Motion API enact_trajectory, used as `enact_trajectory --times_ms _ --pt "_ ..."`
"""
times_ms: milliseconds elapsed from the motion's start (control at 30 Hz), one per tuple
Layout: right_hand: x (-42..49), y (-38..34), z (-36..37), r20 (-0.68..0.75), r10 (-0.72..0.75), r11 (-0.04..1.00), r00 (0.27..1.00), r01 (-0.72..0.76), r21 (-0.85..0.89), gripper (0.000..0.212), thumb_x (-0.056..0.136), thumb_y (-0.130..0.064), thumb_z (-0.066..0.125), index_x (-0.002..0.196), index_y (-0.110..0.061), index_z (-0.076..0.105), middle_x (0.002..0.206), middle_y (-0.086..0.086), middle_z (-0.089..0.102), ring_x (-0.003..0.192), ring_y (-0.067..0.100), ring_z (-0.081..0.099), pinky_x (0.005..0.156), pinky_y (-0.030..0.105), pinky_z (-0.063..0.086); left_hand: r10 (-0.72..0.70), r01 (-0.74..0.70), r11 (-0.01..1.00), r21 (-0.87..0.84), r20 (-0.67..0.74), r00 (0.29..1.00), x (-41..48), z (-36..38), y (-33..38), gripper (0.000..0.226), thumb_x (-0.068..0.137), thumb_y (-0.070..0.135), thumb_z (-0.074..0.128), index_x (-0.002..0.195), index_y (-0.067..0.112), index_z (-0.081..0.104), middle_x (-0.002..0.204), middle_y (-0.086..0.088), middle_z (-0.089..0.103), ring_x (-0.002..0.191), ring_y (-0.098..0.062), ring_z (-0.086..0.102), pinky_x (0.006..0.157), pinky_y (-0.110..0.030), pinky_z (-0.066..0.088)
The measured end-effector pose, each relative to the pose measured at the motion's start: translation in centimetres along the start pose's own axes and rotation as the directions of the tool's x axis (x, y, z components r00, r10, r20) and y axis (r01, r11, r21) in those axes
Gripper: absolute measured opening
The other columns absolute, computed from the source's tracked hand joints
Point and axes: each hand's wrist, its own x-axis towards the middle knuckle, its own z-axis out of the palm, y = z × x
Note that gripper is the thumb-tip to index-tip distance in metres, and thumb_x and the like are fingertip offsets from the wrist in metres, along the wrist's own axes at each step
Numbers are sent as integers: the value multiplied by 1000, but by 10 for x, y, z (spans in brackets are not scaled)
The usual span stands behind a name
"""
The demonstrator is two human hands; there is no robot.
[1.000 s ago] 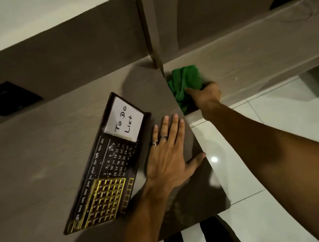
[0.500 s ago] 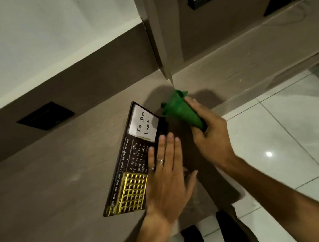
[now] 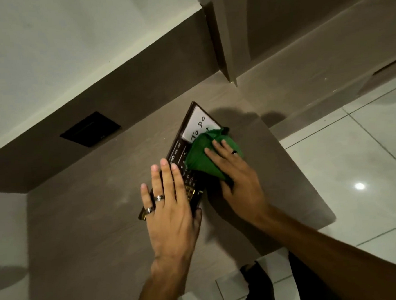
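Step looked like wiping the board (image 3: 177, 154) face. Left hand (image 3: 171, 212) lay flat and wide on its lower half, pinning it to the desk (image 3: 90, 204). Right hand (image 3: 239, 182) held the cloth (image 3: 201, 160), fingers over it and thumb tucked at its lower edge, pressing mid-board and overlapping the note (image 3: 197, 126). Next, probably 1 stroke lengthwise; keep the pin firm or the board skids. Board lay slanted: dark, gold grid low, white "To Do" note at top.

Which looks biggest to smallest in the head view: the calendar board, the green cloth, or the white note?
1. calendar board, even partly covered
2. green cloth
3. white note, though the cloth hides one corner, so its full size is unsure
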Motion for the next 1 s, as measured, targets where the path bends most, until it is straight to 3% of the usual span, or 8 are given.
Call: enact_trajectory --times_ms 167,300,500,667,767,867,1000 --pt "24 0 14 4 -21 997 1000 22 -79 76 81 8 63 148 -17 36 156 8 34 147 26 22 118 27 6 39 -39 999 7 6 999 25 3 -22 127 80 62 72 158 6 -11 167 -14 -17 155 -31 -16 127 -54 0" --pt "30 1 21 26 -54 989 998 57 -137 75 81 1 66 148 -16 35 156 12 34 146 30 23 118 46 17 -9 10 1000 16 -31 999 27 4 -39 135 71 64 79 159 4 -4 170 -17 -4 156 -32 -10 126 -57 0" --pt "9 -6 35 132 -161 925 978 196 -325 64 82 -12 61 144 -17 46 153 15 39 142 40 30 109 62 30 -124 122 992 -39 -49 991 15 12 -55 141 61 61 86 160 3 4 170 -17 8 156 -30 -5 125 -59 2" --pt "16 -25 59 188 -387 841 903 430 -330 57 83 -21 52 140 -23 50 152 12 41 143 40 26 114 59 22 -111 108 993 -51 -46 993 16 16 -57 132 69 61 81 161 4 7 170 -16 9 156 -27 -7 126 -53 -3" --pt "30 -18 61 214 -361 817 907 419 -396 57 85 -16 55 142 -23 49 154 12 38 144 41 24 116 56 19 -112 107 992 -65 -74 991 15 15 -57 132 64 55 87 159 2 11 168 -18 19 157 -31 6 126 -55 3" --pt "23 -1 57 257 -296 829 920 381 -410 62 86 -9 54 145 -21 44 156 14 33 144 44 21 117 55 17 -113 105 990 -93 -84 990 15 16 -56 135 63 55 88 159 2 11 167 -19 20 157 -32 7 126 -55 2" --pt "17 -6 63 284 -365 823 886 450 -347 62 85 -4 61 143 -19 46 154 14 38 143 45 23 116 55 18 -119 104 988 -117 -121 985 15 19 -54 128 67 60 84 157 0 16 163 -22 29 155 -36 17 125 -58 5"
